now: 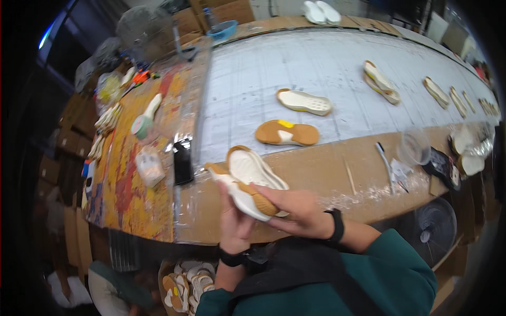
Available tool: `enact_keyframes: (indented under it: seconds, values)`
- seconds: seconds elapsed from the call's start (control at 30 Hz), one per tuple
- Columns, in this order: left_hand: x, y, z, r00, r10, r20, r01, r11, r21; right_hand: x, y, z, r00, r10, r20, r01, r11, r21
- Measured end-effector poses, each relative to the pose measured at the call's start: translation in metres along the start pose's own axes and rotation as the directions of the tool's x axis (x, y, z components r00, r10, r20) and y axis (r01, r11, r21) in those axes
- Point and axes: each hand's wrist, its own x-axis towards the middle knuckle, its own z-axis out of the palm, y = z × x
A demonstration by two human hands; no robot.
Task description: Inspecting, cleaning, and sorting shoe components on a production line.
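Both my hands hold a white shoe sole (236,195) with a tan gum tread, tilted on its side above the near edge of the table. My left hand (234,226) grips it from below, and my right hand (299,210) closes on its right end. Directly behind it is a second white sole (249,167), hollow side up; whether it is held too or rests on the table I cannot tell. Farther back lie a tan sole (287,132) with a yellow patch, tread up, and a white sole (304,102) with the inside showing.
More soles (380,83) lie toward the right. A toothbrush-like brush (385,160), a thin stick (350,178) and a clear plastic tub (414,147) sit on the cardboard strip. At left are a black phone (183,162) and a jar (142,126). Below stands a box of soles (184,287).
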Motion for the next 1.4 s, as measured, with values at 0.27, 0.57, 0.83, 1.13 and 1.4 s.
enact_keyframes:
  seconds: [0.27, 0.57, 0.83, 1.13, 1.4]
  values:
    - [0.001, 0.001, -0.045, 0.996, 0.036, 0.086, -0.04, 0.998, 0.039, -0.025, -0.001, -0.006, 0.968, 0.249, 0.043, -0.251, 0.936, 0.247]
    - [-0.015, -0.007, -0.004, 0.967, 0.011, 0.255, -0.002, 0.999, -0.035, -0.136, 0.045, -0.104, 0.717, 0.475, -0.511, -0.694, 0.554, -0.459]
    - [-0.032, -0.041, 0.043, 0.886, -0.417, 0.204, 0.371, 0.9, 0.228, -0.201, 0.066, -0.198, 0.48, 0.251, -0.841, -0.876, 0.075, -0.477]
    - [-0.022, -0.06, 0.023, 0.85, -0.488, 0.201, 0.462, 0.872, 0.161, -0.212, 0.068, -0.174, 0.443, 0.397, -0.804, -0.893, 0.111, -0.437]
    - [-0.012, -0.074, 0.008, 0.766, -0.594, 0.248, 0.582, 0.803, 0.127, -0.206, 0.068, -0.153, 0.552, 0.367, -0.749, -0.832, 0.298, -0.468]
